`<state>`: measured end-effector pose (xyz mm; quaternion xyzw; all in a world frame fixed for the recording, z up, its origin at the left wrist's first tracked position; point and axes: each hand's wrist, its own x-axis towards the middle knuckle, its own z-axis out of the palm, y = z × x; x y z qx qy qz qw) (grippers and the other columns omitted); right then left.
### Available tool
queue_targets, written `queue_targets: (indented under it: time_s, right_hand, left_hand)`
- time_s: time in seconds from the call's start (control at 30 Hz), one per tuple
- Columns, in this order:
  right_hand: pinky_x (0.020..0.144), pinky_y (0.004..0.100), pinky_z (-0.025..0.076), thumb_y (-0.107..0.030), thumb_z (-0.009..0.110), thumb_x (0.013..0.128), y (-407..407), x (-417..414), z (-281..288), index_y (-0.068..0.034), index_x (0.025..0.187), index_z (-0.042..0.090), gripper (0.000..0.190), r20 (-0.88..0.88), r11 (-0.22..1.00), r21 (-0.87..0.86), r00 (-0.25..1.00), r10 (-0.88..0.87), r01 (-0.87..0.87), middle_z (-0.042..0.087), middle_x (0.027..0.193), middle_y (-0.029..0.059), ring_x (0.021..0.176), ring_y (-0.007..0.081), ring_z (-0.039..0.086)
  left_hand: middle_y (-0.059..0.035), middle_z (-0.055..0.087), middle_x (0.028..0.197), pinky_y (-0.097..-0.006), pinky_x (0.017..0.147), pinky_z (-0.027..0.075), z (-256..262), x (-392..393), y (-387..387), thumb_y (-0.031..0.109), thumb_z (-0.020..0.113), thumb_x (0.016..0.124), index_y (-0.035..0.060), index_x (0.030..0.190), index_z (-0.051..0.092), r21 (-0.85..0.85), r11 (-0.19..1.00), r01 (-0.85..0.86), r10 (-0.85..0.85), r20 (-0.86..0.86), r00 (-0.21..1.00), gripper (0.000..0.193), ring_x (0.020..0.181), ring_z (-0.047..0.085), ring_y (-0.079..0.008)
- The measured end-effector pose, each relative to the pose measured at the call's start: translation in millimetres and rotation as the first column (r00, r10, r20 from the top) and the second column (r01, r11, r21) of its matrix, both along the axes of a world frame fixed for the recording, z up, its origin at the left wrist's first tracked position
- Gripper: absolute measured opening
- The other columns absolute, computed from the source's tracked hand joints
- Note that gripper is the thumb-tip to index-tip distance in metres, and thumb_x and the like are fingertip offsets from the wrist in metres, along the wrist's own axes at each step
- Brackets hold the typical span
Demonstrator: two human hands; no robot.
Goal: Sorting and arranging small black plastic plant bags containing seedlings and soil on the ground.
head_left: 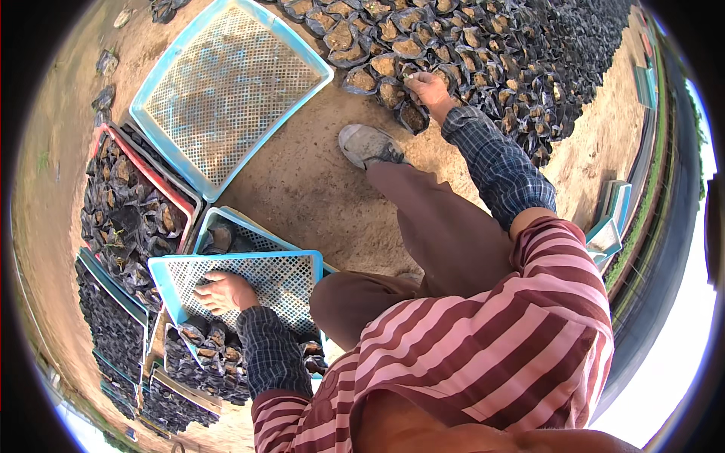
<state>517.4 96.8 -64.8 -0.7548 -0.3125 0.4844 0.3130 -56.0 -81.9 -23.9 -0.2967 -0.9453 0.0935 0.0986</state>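
My right hand (431,93) is low over the near edge of a bed of black plastic soil bags. Its fingertips are drawn together beside a bag's rim, with a small pale bit (408,77) between them. Just nearer to me, a soil-filled bag (412,117) stands at the bed's edge. My left hand (224,293) is over the mesh of a blue-rimmed plastic crate (272,276), palm down with fingers apart. Whether it presses on the mesh is hard to tell. Beneath that crate's left part, filled bags (212,354) sit packed together.
A larger blue-rimmed mesh crate (226,85) lies on bare ground ahead. A red-rimmed crate (192,215) packed with filled bags is at left. My shoe (368,146) rests near the bed. More crates (606,232) stand at far right.
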Motion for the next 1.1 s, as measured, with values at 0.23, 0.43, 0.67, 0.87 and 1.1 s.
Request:
queue_targets:
  time_s: [0.23,0.43,0.67,0.87,1.1]
  right_hand:
    - [0.070,0.0456,0.051,-0.023,0.062,0.086,-7.1,-21.3,9.8,-0.009,0.091,0.067,0.015,0.783,0.734,-0.122,0.390,0.485,-0.668,0.066,0.086,0.0137,0.082,0.0334,0.065]
    - [0.070,0.0464,0.052,-0.014,0.057,0.086,-2.4,-29.5,8.7,-0.004,0.090,0.060,0.011,0.822,0.603,-0.246,0.167,0.544,-0.759,0.065,0.085,0.0182,0.084,0.0357,0.065]
    - [0.069,0.0437,0.051,-0.013,0.060,0.087,1.6,-13.7,-1.8,-0.001,0.093,0.060,0.014,0.824,0.577,-0.298,0.100,0.557,-0.760,0.064,0.080,0.0180,0.078,0.0342,0.065]
    - [0.067,0.0290,0.047,-0.018,0.070,0.087,3.1,-6.5,14.8,-0.001,0.097,0.070,0.019,0.026,0.991,0.106,0.997,0.078,-0.081,0.065,0.082,-0.0008,0.073,0.0090,0.056]
    - [0.085,0.0435,0.050,-0.006,0.064,0.078,-24.6,-120.2,48.8,-0.004,0.113,0.061,0.036,0.526,0.181,0.002,0.155,0.836,-0.984,0.058,0.109,0.0187,0.100,0.0355,0.060]
  left_hand:
    - [-0.0132,0.036,0.147,-0.0471,0.104,0.029,3.6,1.9,2.5,0.051,0.025,0.098,0.0012,0.141,0.040,-0.003,1.000,-0.020,0.020,0.029,0.999,0.067,0.130,0.038,-0.0290]
    - [-0.0129,0.037,0.146,-0.0469,0.104,0.030,1.4,-1.7,-0.1,0.052,0.025,0.098,0.0019,0.140,0.041,0.009,1.000,-0.019,0.019,0.011,1.000,0.067,0.129,0.039,-0.0287]
    - [-0.0125,0.036,0.147,-0.0477,0.104,0.029,-2.0,1.9,2.0,0.051,0.026,0.098,0.0017,0.141,0.041,0.027,1.000,-0.006,0.005,0.017,1.000,0.068,0.129,0.039,-0.0296]
    - [-0.0128,0.037,0.146,-0.0485,0.103,0.030,0.3,5.7,0.3,0.052,0.027,0.097,-0.0001,0.140,0.041,0.047,0.999,-0.007,0.006,0.023,1.000,0.070,0.128,0.039,-0.0303]
    - [-0.0124,0.038,0.148,-0.0498,0.106,0.029,-0.8,-2.4,-3.3,0.049,0.032,0.099,0.0020,0.139,0.042,0.063,0.998,0.019,-0.016,-0.048,0.999,0.063,0.134,0.036,-0.0306]
